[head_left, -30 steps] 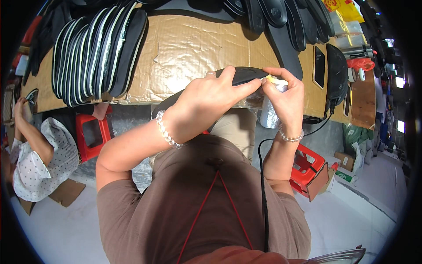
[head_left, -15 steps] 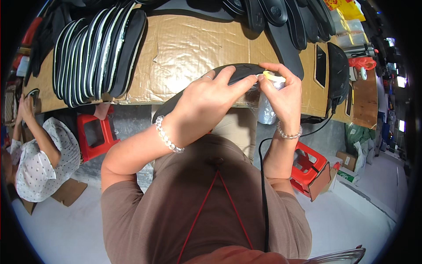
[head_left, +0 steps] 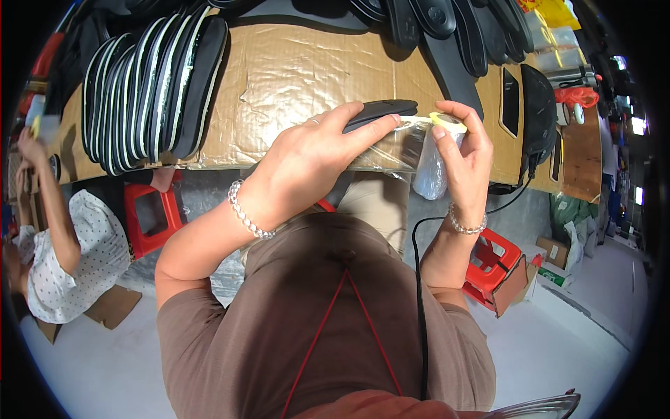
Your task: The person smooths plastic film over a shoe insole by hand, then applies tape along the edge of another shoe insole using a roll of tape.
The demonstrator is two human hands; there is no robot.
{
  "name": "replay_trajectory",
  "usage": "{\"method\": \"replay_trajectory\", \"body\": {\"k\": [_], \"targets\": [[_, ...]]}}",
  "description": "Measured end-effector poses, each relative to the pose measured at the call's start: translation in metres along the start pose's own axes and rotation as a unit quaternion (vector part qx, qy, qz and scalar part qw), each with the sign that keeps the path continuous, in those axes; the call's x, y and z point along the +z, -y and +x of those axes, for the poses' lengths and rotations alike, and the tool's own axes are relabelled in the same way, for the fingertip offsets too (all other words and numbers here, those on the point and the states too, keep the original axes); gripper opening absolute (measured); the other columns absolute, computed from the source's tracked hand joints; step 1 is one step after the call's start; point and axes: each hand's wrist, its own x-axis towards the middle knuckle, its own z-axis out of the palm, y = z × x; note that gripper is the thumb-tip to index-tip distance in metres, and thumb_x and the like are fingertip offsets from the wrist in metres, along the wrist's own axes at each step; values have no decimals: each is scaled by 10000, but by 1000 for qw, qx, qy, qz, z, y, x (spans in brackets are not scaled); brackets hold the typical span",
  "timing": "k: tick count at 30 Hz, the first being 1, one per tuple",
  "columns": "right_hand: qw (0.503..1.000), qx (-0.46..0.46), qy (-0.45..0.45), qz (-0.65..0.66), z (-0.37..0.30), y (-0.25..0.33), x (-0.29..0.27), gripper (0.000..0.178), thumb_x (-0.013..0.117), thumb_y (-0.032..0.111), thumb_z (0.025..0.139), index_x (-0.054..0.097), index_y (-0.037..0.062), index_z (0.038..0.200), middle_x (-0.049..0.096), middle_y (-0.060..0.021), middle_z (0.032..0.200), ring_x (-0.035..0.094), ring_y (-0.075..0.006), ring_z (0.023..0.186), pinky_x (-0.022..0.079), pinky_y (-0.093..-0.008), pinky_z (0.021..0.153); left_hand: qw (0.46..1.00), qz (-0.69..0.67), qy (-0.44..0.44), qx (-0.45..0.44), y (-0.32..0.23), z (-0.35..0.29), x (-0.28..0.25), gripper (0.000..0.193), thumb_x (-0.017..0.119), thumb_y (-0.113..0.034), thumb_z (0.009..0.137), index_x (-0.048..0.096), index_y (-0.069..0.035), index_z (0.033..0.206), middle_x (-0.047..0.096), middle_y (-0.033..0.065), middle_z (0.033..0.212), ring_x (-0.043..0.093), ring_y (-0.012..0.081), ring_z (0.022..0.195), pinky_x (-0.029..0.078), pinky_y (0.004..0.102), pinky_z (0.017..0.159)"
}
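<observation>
My left hand (head_left: 303,157) is closed on a black shoe sole (head_left: 384,109) over the table's near edge. Its fingers cover much of the sole, and the thumb is hidden. A roll of clear plastic film (head_left: 429,169) with a yellow core hangs in my right hand (head_left: 464,150), thumb and fingers gripping the yellow end. Between the sole and the roll, a strip of clear film (head_left: 398,148) is stretched out, joined to the sole under my left fingertips.
A row of black soles with pale edges (head_left: 153,91) stands on the cardboard-covered table (head_left: 300,70) at left. More black soles (head_left: 447,63) lie along the back. A phone (head_left: 510,105) and a black corded device (head_left: 539,115) lie at right. A co-worker (head_left: 77,251) sits at far left.
My right hand has moved right and away from the left, pulling film off the roll. My left hand has shifted slightly left with the sole. The co-worker's hand has risen.
</observation>
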Motion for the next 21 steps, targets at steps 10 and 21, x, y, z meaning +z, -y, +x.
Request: {"method": "replay_trajectory", "body": {"k": [10,21], "targets": [[982,20,-102,-156,9,-4,4,276,804,185,864,681,-1,1026,684,-57,840,604,-108,734,502,-278,678,1000,-6,2,-5,-1,1,-2,632,628,56,847,624,-252,1399,660,150,1276,734,362,916,632,403,774],[983,40,-88,-158,18,-14,7,284,807,233,856,692,3,978,689,-64,779,615,-124,702,505,-297,657,1000,16,4,1,1,0,-2,626,628,29,861,626,-280,1406,667,134,1271,738,340,932,633,381,769]]}}
